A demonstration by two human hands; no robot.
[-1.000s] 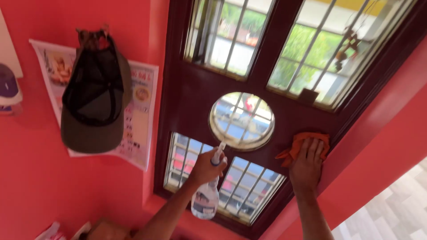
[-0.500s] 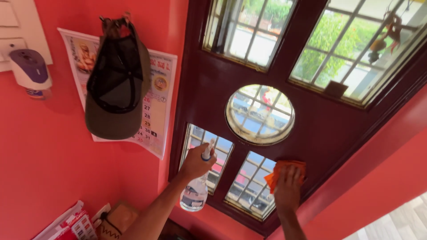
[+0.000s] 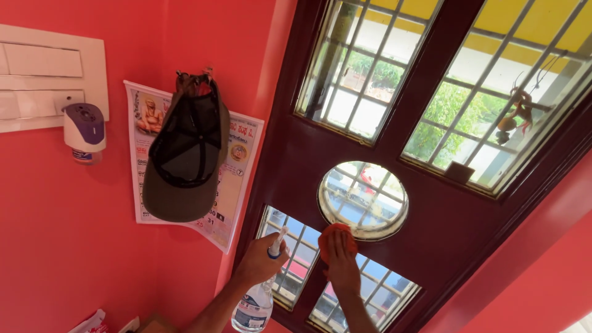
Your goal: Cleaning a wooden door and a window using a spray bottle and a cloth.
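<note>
Orange cloth [image 3: 333,242] sits under our flat, open right hand [image 3: 341,265] on the dark frame [image 3: 296,179] — just right of our left hand [image 3: 259,262], which grips the upright spray bottle [image 3: 254,308].

Both arms reach up, left hand [image 3: 258,259] curled in a grip, right hand [image 3: 341,262] seemingly pressed flat

two hands [image 3: 262,262], one spray bottle [image 3: 253,308], one cloth [image 3: 333,237], one cap [image 3: 185,154]
</note>
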